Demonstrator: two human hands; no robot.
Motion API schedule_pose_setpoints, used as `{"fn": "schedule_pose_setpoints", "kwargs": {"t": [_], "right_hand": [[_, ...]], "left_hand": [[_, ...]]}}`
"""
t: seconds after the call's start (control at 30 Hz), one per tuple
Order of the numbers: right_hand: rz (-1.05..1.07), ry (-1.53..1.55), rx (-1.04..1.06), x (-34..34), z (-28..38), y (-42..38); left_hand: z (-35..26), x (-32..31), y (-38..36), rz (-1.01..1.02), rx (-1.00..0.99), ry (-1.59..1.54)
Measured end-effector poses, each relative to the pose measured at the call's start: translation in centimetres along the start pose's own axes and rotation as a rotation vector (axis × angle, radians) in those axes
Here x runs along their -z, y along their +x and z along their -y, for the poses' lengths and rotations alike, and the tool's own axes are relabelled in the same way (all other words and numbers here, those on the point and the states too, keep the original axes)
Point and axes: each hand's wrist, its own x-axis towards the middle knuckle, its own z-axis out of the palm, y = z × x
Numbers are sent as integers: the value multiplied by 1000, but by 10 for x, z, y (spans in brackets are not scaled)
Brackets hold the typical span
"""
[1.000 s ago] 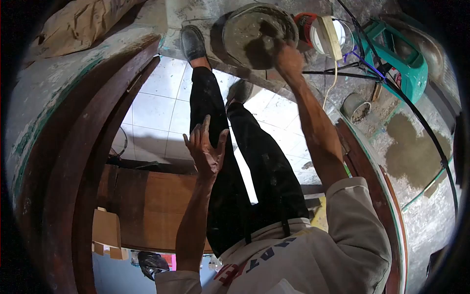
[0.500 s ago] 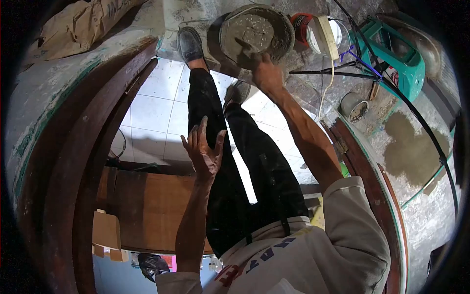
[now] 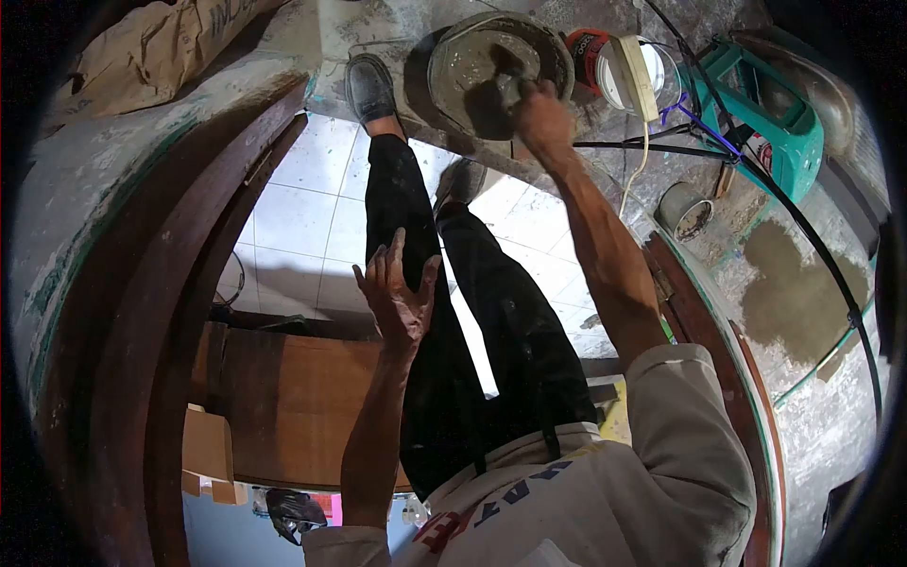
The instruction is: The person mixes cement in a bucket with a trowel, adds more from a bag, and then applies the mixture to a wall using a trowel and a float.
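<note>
Crumpled brown paper sack [image 3: 156, 57], top left. Red-and-white bucket [image 3: 587, 61], top, pale block with cord [image 3: 636, 80] across it. Teal plastic stool [image 3: 801, 142] right of that, black cable [image 3: 818, 231] running past. Small grey pot [image 3: 675, 208] nearby; damp-looking patch [image 3: 794, 293] below. White floor tiles [image 3: 295, 222], centre. Cardboard box [image 3: 208, 446], lower left, black plastic bag [image 3: 291, 512] near it.

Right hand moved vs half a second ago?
Yes: the right hand shifted up and rightward in the picture, judged against the basin.
</note>
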Motion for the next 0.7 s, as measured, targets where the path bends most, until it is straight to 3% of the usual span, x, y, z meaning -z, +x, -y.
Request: {"fn": "schedule_pose_setpoints", "kwargs": {"t": [0.17, 0.3, 0.43, 0.5, 0.57, 0.63, 0.7], "right_hand": [[-84, 15, 138, -15, -8, -27], [-69, 29, 39, -9, -3, -8], [-156, 30, 189, -17, -4, -29], [34, 78, 31, -6, -20, -22], [40, 16, -1, -10, -15, -2], [96, -96, 118, -30, 0, -2], [-40, 12, 172, -18, 1, -15]], "left_hand": [[-6, 8, 2, 55, 84, -34], [-2, 0, 0, 41, 55, -18], [-8, 3, 3, 52, 84, -15], [-3, 5, -3, 57, 92, -16], [0, -4, -3, 48, 44, 49], [-6, 0, -4, 74, 64, 11], [-8, 4, 1, 87, 99, 2]]}}
